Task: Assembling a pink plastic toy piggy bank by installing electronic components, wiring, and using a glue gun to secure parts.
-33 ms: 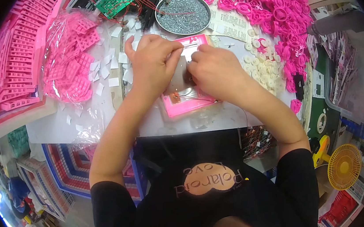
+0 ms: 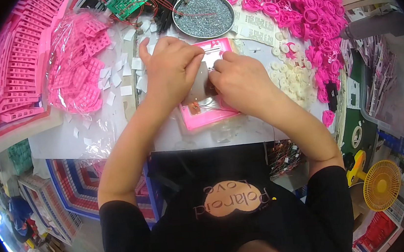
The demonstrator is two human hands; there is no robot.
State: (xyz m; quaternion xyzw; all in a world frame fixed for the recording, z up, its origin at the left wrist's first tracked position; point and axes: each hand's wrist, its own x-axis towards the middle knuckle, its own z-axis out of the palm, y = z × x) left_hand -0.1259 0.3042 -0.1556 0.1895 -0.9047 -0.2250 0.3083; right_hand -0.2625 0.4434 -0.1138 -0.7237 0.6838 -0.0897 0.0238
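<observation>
A pink rectangular plastic housing lies on the white worktop in front of me, with a silvery-brown plate and thin reddish wires in it. My left hand rests over its left side, thumb and forefinger pinched together near the far end; anything between them is too small to make out. Over the right side, my right hand has its fingers curled and pressed together at the inside of the housing. Its fingertips are partly hidden, so what they grip cannot be told.
Beyond the housing stands a round tray of small screws. Green circuit boards lie behind it. Pink panels and a bag of pink grids fill the left. Pink rings, white discs and a clear bin are right.
My right hand has shifted very slightly to the right. The left hand and the housing stay nearly in place.
</observation>
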